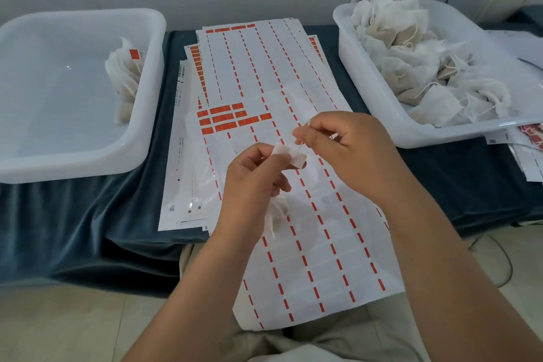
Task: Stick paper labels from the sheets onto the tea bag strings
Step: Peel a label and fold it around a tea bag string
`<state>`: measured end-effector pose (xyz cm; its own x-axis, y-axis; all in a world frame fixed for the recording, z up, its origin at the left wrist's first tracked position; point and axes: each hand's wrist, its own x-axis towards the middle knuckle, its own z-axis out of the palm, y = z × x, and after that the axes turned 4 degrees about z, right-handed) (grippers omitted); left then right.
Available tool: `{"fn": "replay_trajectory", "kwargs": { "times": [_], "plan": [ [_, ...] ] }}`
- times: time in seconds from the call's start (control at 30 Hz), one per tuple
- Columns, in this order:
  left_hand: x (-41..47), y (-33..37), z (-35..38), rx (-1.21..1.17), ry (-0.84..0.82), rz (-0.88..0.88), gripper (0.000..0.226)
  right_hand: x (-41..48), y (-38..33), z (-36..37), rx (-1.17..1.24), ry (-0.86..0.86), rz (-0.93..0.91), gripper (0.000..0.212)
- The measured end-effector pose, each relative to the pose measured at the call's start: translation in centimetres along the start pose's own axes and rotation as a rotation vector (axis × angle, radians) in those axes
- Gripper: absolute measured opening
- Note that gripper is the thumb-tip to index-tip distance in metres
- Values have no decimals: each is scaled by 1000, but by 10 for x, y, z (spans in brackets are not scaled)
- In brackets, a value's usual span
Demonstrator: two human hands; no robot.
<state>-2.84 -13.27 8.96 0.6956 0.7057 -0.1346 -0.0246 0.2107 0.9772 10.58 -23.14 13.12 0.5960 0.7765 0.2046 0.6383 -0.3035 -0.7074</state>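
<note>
My left hand (252, 176) pinches a small white paper label (289, 154) between thumb and fingers, and a white tea bag (276, 211) hangs below its palm. Just to the right, my right hand (346, 147) pinches the thin tea bag string (302, 138) beside the label's edge. Both hands hover over a long label sheet (308, 214) with red dashed columns, most of its labels peeled off. A few red labels (232, 119) remain on it at the middle left.
A white tub (88, 153) on the left holds a few labelled tea bags (125, 73). A white tub (390, 123) on the right is piled with unlabelled tea bags (417, 53). More sheets (182, 156) lie underneath on the dark blue cloth (88, 214). My lap is below.
</note>
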Motion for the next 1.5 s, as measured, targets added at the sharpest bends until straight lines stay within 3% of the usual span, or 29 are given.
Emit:
{"fn": "replay_trajectory", "kwargs": {
  "times": [0.07,0.13,0.37,0.53,0.8,1.03,1.17,1.5],
  "plan": [
    [0,2,2,35,12,10,49,0,-1,1,12,-3,1,28],
    [0,3,2,50,12,3,53,1,-1,2,17,-3,2,28],
    [1,1,0,57,3,-29,21,4,6,6,32,-4,57,26],
    [2,-2,-3,113,5,-3,14,5,9,10,12,-20,83,22],
    [3,2,-5,-171,87,-180,50,4,16,12,57,35,99,28],
    [4,0,-7,-150,25,-240,23,2,12,16,67,51,52,29],
    [2,1,-7,-87,-30,-209,30,2,10,16,56,36,47,22],
    [3,-1,-12,-9,-74,-163,15,1,14,16,65,45,42,30]
  ]
}}
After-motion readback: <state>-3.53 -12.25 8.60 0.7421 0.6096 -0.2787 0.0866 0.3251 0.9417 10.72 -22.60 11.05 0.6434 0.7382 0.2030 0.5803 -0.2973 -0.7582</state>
